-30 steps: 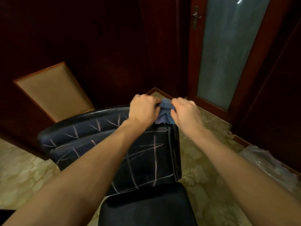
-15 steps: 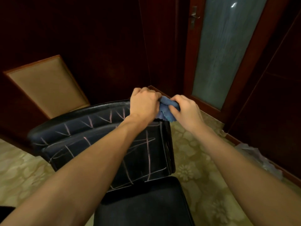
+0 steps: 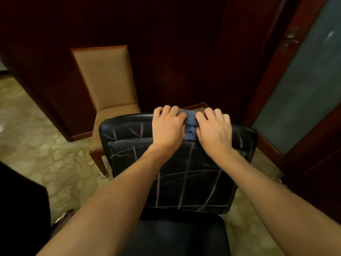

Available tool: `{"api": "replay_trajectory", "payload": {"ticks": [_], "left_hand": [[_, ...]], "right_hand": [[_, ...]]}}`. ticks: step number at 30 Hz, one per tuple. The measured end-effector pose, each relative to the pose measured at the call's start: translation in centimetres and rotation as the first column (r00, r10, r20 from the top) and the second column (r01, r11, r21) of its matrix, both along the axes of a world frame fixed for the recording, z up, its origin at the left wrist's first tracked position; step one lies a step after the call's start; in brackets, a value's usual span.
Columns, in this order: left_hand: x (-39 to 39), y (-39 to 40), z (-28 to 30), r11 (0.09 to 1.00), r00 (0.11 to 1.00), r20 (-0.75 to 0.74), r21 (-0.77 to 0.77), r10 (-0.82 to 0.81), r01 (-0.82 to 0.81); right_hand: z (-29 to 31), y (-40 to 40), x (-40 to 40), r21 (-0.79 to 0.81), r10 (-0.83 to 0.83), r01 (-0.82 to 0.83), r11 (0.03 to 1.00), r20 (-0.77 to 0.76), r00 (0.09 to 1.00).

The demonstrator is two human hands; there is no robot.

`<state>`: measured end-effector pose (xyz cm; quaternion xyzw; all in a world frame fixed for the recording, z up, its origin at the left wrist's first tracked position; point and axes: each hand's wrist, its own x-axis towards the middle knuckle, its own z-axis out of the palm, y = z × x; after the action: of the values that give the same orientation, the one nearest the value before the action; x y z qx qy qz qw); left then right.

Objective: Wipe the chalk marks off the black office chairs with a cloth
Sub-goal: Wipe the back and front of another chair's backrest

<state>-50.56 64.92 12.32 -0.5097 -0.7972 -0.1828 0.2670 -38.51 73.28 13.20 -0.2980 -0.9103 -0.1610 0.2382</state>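
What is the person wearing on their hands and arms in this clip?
Nothing shows: the left hand and right hand are bare, without gloves, rings or a watch, and both forearms are uncovered to the frame's bottom edge, no sleeve in view.

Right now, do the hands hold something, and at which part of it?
Both hands hold the blue cloth at the chair's top edge: the left hand grips its left side, the right hand its right side.

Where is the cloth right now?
In the head view the blue cloth sits bunched at the top edge of the black chair's backrest, right of centre, gripped between the left hand and the right hand.
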Motion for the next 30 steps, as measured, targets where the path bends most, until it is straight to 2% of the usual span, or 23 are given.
{"api": "replay_trajectory", "payload": {"ticks": [6, 10, 16, 19, 22, 26, 30], "left_hand": [[-8.5, -7.3, -0.4, 0.996, 0.996, -0.004, 0.034, 0.087, -0.087], [-14.3, -13.7, -1.3, 0.970, 0.970, -0.006, 0.001, 0.241, -0.241], [-18.1, -20.0, -4.7, 0.921, 0.911, 0.148, -0.121, 0.386, -0.370], [-18.2, -19.8, -5.3, 0.930, 0.898, 0.247, -0.130, 0.365, -0.343], [-17.2, -18.1, -4.9, 0.952, 0.913, 0.270, -0.110, 0.306, -0.286], [-15.0, -15.5, -4.4, 0.977, 0.949, 0.231, -0.071, 0.214, -0.203], [-11.5, -11.7, -3.8, 0.983, 0.973, 0.174, -0.124, 0.154, -0.133]], "right_hand": [[0.1, -5.6, -9.3, 0.043, 0.203, -0.204, 0.978, 0.016, 0.979], [-0.4, -10.8, -16.1, 0.017, 0.348, -0.350, 0.937, 0.066, 0.935], [-2.8, -16.6, -21.9, 0.003, 0.408, -0.415, 0.910, 0.175, 0.896], [-3.2, -16.5, -22.3, 0.029, 0.393, -0.406, 0.913, 0.197, 0.898], [-3.0, -15.1, -21.4, 0.065, 0.391, -0.409, 0.910, 0.190, 0.901], [-2.8, -11.9, -18.2, 0.083, 0.358, -0.379, 0.922, 0.196, 0.913], [-2.3, -8.3, -13.7, 0.068, 0.302, -0.323, 0.944, 0.216, 0.928]]}}
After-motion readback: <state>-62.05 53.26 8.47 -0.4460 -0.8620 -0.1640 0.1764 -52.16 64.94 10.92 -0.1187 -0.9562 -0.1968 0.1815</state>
